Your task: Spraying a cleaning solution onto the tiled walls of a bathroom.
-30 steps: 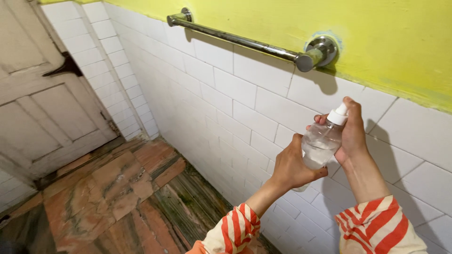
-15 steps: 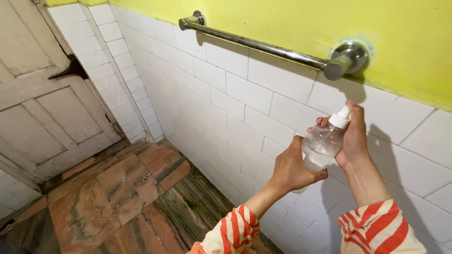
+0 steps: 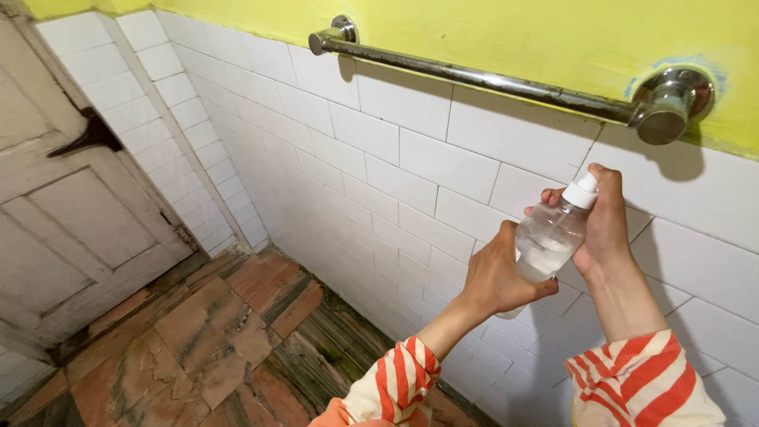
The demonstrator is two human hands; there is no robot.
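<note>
Lower body of the clear spray bottle hidden inside the left hand; back of its white nozzle covered by the right hand. Liquid level hard to tell. Both striped sleeves cut off at the bottom edge. Wooden door cropped at left. Towel bar mount partly blurred.
</note>
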